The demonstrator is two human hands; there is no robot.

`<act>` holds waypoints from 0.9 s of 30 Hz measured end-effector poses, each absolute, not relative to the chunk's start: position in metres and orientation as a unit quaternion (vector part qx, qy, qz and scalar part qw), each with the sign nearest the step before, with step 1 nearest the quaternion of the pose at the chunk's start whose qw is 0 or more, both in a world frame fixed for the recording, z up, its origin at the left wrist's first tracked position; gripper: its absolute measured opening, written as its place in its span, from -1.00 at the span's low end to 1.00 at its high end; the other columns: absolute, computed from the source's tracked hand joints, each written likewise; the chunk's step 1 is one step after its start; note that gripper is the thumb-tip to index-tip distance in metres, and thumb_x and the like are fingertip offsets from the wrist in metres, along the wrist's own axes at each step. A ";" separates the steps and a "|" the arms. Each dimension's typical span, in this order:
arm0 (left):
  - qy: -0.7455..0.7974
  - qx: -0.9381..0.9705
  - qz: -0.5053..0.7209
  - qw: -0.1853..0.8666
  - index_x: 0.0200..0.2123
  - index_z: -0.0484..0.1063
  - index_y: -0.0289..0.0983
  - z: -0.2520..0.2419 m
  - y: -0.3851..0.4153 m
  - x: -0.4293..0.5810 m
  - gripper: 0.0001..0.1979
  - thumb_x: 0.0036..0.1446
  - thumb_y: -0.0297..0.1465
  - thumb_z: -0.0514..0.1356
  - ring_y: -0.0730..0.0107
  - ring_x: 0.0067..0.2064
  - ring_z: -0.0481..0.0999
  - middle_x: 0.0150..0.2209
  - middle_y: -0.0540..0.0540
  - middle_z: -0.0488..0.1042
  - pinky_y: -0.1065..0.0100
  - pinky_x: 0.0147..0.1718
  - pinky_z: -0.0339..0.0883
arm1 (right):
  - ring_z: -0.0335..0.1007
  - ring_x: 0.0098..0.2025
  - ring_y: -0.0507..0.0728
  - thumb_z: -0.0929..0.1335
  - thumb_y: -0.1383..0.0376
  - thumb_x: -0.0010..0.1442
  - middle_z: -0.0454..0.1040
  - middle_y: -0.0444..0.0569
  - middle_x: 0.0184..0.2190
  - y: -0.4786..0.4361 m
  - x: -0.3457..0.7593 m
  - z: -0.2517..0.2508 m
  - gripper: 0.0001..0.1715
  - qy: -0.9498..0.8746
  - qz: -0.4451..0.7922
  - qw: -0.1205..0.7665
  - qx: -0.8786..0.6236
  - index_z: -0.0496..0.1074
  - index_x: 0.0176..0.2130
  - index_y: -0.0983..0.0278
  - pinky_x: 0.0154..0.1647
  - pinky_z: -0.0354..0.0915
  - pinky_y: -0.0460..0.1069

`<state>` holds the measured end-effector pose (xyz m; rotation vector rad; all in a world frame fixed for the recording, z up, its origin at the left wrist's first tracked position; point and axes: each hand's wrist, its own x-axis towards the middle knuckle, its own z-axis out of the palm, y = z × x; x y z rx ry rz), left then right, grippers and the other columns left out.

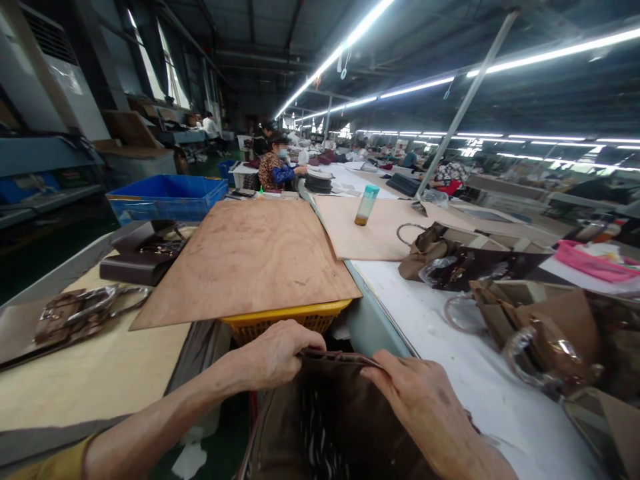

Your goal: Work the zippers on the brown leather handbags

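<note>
A dark brown bag (360, 407) hangs mouth-up close in front of me, its dark inside facing the camera. My left hand (280, 353) pinches the far rim at its left end. Farther right along the same rim, my right hand (425, 400) grips the edge between thumb and fingers. Between the two hands the rim runs nearly straight. Some whitish streaks show inside on the left. The lower part of the bag falls out of the picture.
Plywood (260, 247) lies across a yellow basket (290, 317) just ahead. Several brown handbags (535, 327) stand on the white table at right. Flat bag parts (65, 320) lie at left. Beyond are a blue bin (167, 193), a bottle (367, 205) and a co-worker (273, 163).
</note>
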<state>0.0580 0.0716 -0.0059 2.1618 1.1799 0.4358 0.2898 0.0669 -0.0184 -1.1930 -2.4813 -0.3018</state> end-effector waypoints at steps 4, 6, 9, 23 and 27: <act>0.432 0.835 0.148 0.306 -0.35 0.45 -0.23 0.001 0.071 0.058 -0.69 -0.12 -0.60 0.00 0.41 -0.34 0.41 -0.44 0.05 0.46 0.51 -0.39 0.15 | 0.30 -0.70 0.04 -0.02 0.04 0.29 0.39 -0.18 -0.73 0.071 0.291 -0.017 -0.43 -0.887 -0.103 0.177 -0.413 0.29 -0.50 0.19 -0.64 -0.04 -0.05; 0.445 0.837 0.148 0.283 -0.37 0.44 -0.23 0.000 0.071 0.061 -0.78 -0.06 -0.55 0.06 0.42 -0.36 0.41 -0.46 0.06 0.45 0.52 -0.42 0.14 | 0.30 -0.70 0.03 -0.02 0.04 0.29 0.39 -0.19 -0.72 0.074 0.291 -0.021 -0.46 -0.887 -0.109 0.171 -0.415 0.31 -0.44 0.19 -0.64 -0.05 -0.05; 0.462 0.842 0.147 0.237 -0.36 0.45 -0.20 -0.004 0.070 0.066 -0.89 0.00 -0.45 0.14 0.41 -0.37 0.42 -0.47 0.06 0.46 0.50 -0.43 0.13 | 0.32 -0.67 0.06 0.04 0.07 0.29 0.39 -0.20 -0.69 0.076 0.291 -0.028 -0.58 -0.881 -0.143 0.151 -0.424 0.33 -0.27 0.16 -0.61 -0.05 -0.04; 0.469 0.864 0.115 0.141 -0.32 0.45 -0.19 -0.004 0.067 0.079 -0.87 0.12 -0.30 0.14 0.26 -0.32 0.48 -0.44 -0.02 0.50 0.41 -0.42 0.13 | 0.31 -0.53 0.07 0.22 0.27 0.24 0.38 -0.16 -0.57 0.076 0.278 -0.024 -0.80 -0.892 -0.123 0.151 -0.407 0.31 -0.41 0.22 -0.50 -0.06 -0.03; 0.467 0.866 0.122 0.132 -0.37 0.44 -0.22 -0.006 0.068 0.079 -0.84 0.13 -0.29 0.11 0.29 -0.37 0.47 -0.48 -0.02 0.48 0.42 -0.44 0.11 | 0.31 -0.54 0.07 0.26 0.30 0.21 0.39 -0.19 -0.57 0.079 0.279 -0.028 -0.83 -0.894 -0.117 0.146 -0.408 0.28 -0.44 0.21 -0.50 -0.08 -0.02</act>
